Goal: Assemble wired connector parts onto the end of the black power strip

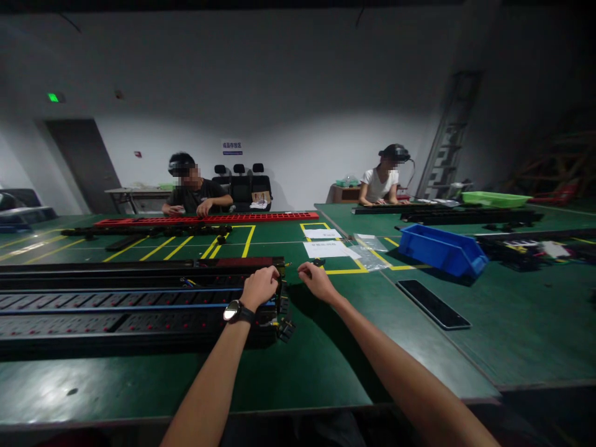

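Long black strips (158, 323) with rows of slanted dark modules, red dots and blue edge lines lie side by side across the table's left. My left hand (261, 288), a watch on its wrist, rests at their right end. Its fingers curl over that end, with the tips hidden. Small black connector-like parts (285, 329) stick out below it. Just right of the end, my right hand (317, 282) is closed in a pinch, apart from the left. A small dark thing (319, 262) shows by its fingers; I cannot make out what the pinch holds.
On the green table (354, 372) are a blue bin (440, 251), a phone (433, 304), paper sheets (328, 249) and clear plastic bags (372, 257). A red slotted rail (261, 217) lies farther back. Two co-workers (193, 192) sit across the table.
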Demonstrator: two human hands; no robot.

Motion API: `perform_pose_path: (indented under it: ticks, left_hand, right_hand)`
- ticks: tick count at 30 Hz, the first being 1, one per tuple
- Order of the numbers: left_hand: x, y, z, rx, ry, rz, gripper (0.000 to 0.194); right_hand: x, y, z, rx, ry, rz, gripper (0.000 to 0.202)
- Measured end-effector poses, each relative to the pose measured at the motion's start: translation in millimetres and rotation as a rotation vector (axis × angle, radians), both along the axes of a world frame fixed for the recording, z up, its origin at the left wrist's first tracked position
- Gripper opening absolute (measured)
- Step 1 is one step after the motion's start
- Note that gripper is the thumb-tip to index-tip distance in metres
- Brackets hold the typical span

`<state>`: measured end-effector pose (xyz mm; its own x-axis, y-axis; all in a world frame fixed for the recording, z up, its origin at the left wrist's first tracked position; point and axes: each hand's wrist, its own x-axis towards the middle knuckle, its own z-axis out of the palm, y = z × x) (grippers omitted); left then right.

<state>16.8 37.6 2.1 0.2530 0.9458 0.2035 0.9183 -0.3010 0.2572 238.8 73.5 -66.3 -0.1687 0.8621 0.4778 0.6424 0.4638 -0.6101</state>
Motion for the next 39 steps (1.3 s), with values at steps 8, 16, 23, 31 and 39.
perform_pose_path:
  ticks: [8, 16, 23, 31, 39]
  left_hand:
    - [0.0, 0.5, -2.7, 0.013, 0.001, -0.005, 0.027]
    - [1.8, -2.2, -1.6, 0.013, 0.002, -0.004, 0.028]
    - [3.3, -4.1, -0.3, 0.006, 0.002, -0.001, 0.028]
    - [3.7, -3.3, -0.3, 0.001, 0.012, 0.000, 0.030]
    - [2.1, -2.1, -1.0, 0.013, 0.003, -0.019, 0.031]
  right_hand:
    - [-30.3, 22.9, 8.8, 0.084, -0.222, -0.081, 0.025]
    - [-37.8, 25.9, 6.3, 0.137, -0.350, -0.191, 0.023]
    - [-38.8, 28.8, 5.3, 0.076, -0.347, -0.246, 0.026]
    - [-40.8, 43.5, 13.9, -0.020, -0.332, -0.396, 0.023]
    - [6.7, 48.3, 12.0, 0.017, -0.058, -0.431, 0.025]
